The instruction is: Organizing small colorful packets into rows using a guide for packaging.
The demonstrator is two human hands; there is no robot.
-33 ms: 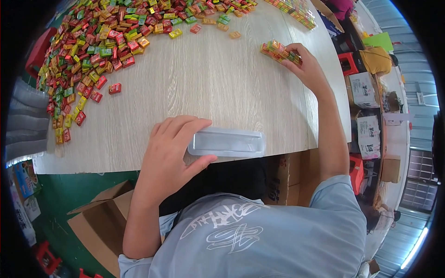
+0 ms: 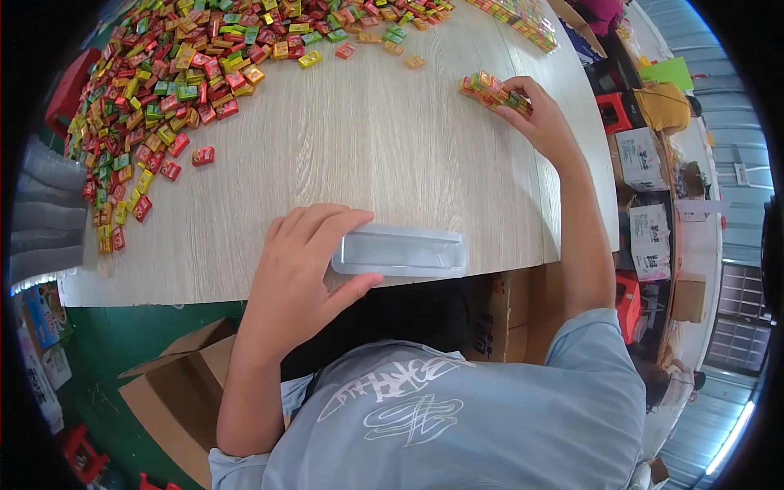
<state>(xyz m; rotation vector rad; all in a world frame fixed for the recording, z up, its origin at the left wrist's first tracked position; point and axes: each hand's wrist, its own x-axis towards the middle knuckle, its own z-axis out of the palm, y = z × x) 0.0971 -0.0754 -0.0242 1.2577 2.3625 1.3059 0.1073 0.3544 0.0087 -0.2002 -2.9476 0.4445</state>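
A clear plastic tray lies at the table's near edge, its hollow facing up with nothing in it. My left hand grips its left end, thumb on the near side and fingers on the far side. Farther off to the right, my right hand is closed round the right end of a row of small, colourful packets. The packets sit tightly together in red, orange, yellow and green. My palm and fingers hide part of the row.
A large heap of loose small packets covers the table's far left. More packets stand in neat rows at the far right. An open cardboard box is on the green floor at left. People and cartons are beyond the right edge.
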